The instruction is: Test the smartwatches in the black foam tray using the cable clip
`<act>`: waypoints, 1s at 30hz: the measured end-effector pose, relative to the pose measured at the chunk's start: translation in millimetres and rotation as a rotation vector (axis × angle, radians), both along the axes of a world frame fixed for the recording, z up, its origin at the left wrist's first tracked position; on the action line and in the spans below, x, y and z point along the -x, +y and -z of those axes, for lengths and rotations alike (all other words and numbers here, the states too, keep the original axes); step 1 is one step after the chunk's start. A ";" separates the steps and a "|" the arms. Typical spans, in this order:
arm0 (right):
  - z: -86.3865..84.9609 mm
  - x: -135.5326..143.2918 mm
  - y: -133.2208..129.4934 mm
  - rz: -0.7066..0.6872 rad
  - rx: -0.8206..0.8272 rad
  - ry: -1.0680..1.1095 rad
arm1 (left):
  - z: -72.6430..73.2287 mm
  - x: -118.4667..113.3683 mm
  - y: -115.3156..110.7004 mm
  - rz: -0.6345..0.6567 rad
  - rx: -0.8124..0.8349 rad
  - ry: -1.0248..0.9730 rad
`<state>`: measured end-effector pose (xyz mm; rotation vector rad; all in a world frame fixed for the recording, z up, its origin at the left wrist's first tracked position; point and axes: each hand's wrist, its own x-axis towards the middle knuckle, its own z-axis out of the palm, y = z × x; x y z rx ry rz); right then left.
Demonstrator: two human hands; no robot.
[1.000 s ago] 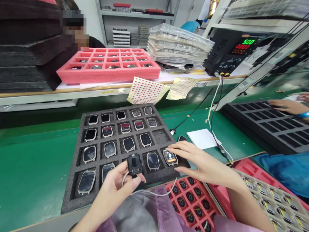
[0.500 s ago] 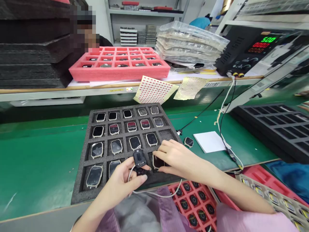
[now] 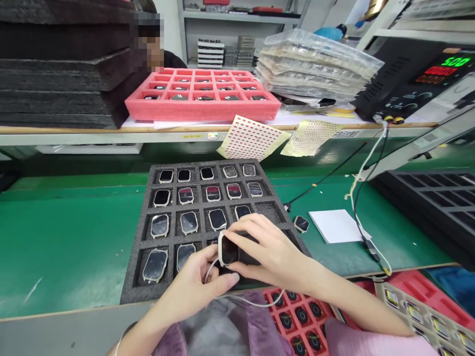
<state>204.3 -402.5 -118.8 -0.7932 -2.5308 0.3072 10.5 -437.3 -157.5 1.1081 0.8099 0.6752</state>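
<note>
My right hand grips a smartwatch case by its edges, with its dark screen towards me, above the front of a grey foam tray. Close against it is my left hand, fingers curled around a small black block on a white cable. The watch now covers that block almost wholly. Several more smartwatches without straps, such as one at the front left, lie face up in the tray's compartments. Another small watch rests on the green bench, right of the tray.
A white pad and loose cables lie to the right, near a black tray. Pink foam trays with round parts sit below the bench edge. On the shelf stand a pink tray, black foam stacks and a power supply. A person is behind.
My right hand has lifted the watch from the tray and brought it left to the black block in my left hand. The camera view has shifted slightly left.
</note>
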 end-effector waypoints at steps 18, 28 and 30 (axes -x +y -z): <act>16.6 3.9 -1.9 -0.108 0.208 0.221 | 2.0 0.5 -1.4 -0.132 0.020 -0.118; 31.3 2.8 -4.2 -0.132 0.240 0.282 | 3.0 2.2 -5.3 -0.127 -0.012 -0.063; 30.5 2.9 -4.9 -0.128 0.240 0.278 | 2.9 2.1 -4.9 -0.134 -0.016 -0.058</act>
